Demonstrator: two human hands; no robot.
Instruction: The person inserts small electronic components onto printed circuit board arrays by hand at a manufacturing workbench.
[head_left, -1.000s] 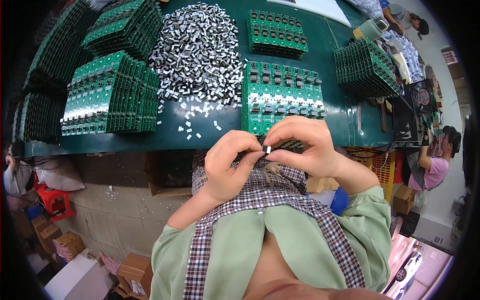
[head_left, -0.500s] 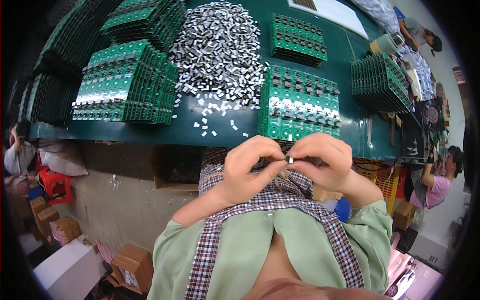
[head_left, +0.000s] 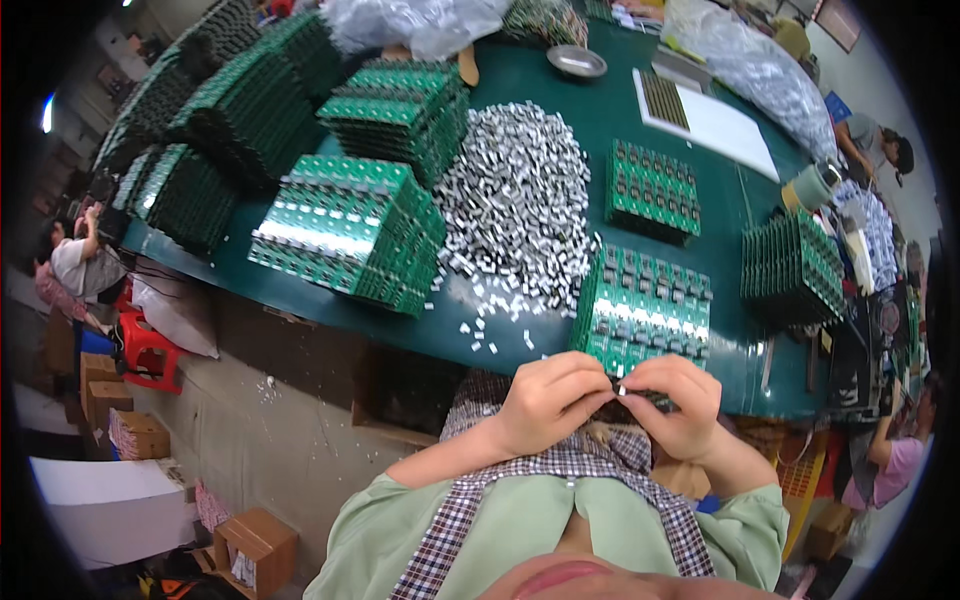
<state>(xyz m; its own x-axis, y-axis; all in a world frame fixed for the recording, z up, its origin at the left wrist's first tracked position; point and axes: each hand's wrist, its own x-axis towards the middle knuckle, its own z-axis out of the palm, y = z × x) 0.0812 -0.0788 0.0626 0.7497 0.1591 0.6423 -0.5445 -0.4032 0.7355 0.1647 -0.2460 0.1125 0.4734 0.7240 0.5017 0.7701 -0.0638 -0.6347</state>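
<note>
In front of my chest, both hands meet at the table's near edge. My right hand (head_left: 682, 402) pinches a small white-and-dark rectangular component (head_left: 622, 390) between thumb and fingertips. The fingers of my left hand (head_left: 556, 402) are pinched together right beside it; whether they also grip the piece is hidden. Just beyond my fingertips lies a stack of green circuit boards (head_left: 645, 305) carrying rows of dark parts. A large heap of similar small components (head_left: 520, 195) spreads to the left of that stack, with a few loose ones near the table edge.
More circuit-board stacks stand on the green table (head_left: 480, 80): a tall one (head_left: 345, 225) at left, a smaller one (head_left: 655, 190) farther back, another (head_left: 790, 265) at right. A metal dish (head_left: 577, 62) and a white sheet (head_left: 725, 125) lie at the back. A red stool (head_left: 145, 350) stands left.
The view has tilted up, so the table and my hands appear lower and farther right, and more of the table's far side shows. My hands keep their pinch around the small component.
</note>
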